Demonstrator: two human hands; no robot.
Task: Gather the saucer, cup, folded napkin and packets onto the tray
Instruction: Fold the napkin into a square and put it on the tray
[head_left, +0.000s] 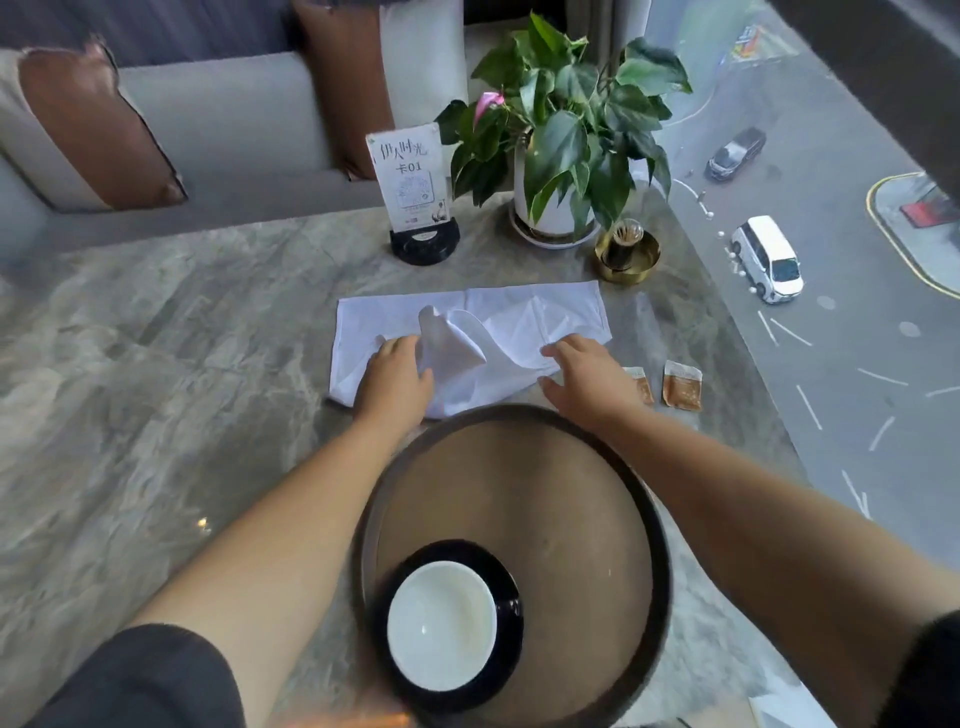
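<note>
A round brown tray (545, 483) with a dark rim lies on the marble table close to me. On its near left part stands a cup with a white inside (441, 623) on a dark saucer (506, 587). Beyond the tray a white napkin (524, 312) is spread out, with one flap raised in the middle. My left hand (397, 376) presses on the napkin's left part and touches the raised flap. My right hand (587, 382) rests on its right near edge. Two brown packets (681, 385) lie on the table to the right of my right hand.
A table sign (410, 182) on a black base, a potted plant (561, 135) and a gold toothpick holder (626, 254) stand behind the napkin. A sofa with cushions (98, 130) is at the back left. A window onto a street runs along the right.
</note>
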